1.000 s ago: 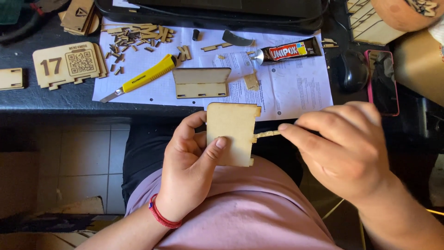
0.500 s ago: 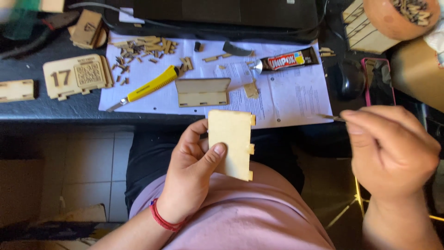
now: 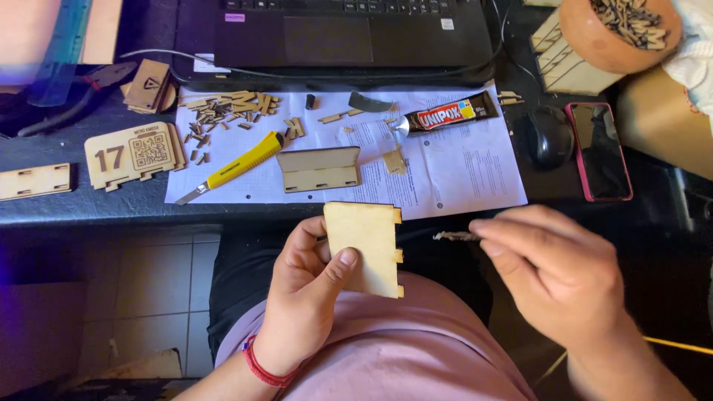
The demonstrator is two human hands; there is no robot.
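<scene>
1. The left hand (image 3: 308,297) gripped a pale wooden panel (image 3: 364,249) with notched tabs on its right edge, thumb across its near face and fingers behind it, holding it upright over the lap, just near of the desk edge (image 3: 111,212).
2. The right hand (image 3: 553,271) was closed in a pinch on a thin wooden stick (image 3: 454,236), whose tip pointed left toward the panel's tabbed edge but stood apart from it.
3. A red band (image 3: 261,365) circled the left wrist.
4. On the desk lay white printed sheets (image 3: 460,174), and on them, far of the panel, a folded wooden piece with slots (image 3: 319,169).
5. Left of that piece lay a yellow utility knife (image 3: 234,168), its blade pointing near-left.
6. A tube of glue (image 3: 445,115) lay on the sheets to the far right of the folded piece, its nozzle pointing left.
7. Small wooden offcuts (image 3: 223,111) were scattered at the far left of the sheets.
8. A wooden plaque with a square code pattern (image 3: 134,154) sat left of the sheets, and a flat slotted strip (image 3: 33,180) lay further left.
9. A laptop (image 3: 349,33) stood at the far side; a black mouse (image 3: 548,136) and a phone in a pink case (image 3: 600,151) lay right of the sheets.
10. A terracotta bowl of wood bits (image 3: 620,30) sat at the far right.
</scene>
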